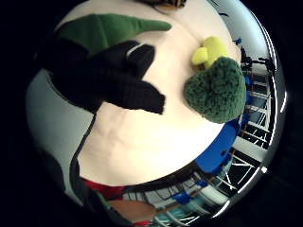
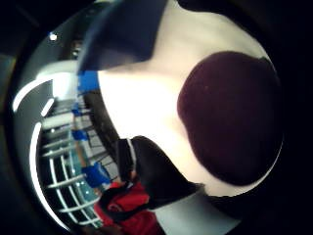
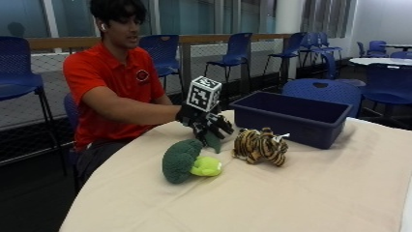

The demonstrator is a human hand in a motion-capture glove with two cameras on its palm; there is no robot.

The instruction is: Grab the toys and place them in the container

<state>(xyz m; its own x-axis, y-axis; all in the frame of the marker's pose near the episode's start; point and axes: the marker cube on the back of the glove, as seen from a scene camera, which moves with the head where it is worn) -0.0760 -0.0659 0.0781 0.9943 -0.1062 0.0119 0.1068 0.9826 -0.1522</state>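
Outside view: broccoli toy [image 3: 183,162] (on table) — just below grip [image 3: 207,124].

A: The broccoli toy [image 3: 182,162] just below the hand [image 3: 205,123] looks like nubby plush, tiger toy [image 3: 260,145] is fuzzy cloth.

B: Yep, and the container [image 3: 291,118] past the hand is smooth matt plastic, bench [image 3: 270,198] has a soft matt cloth cover.
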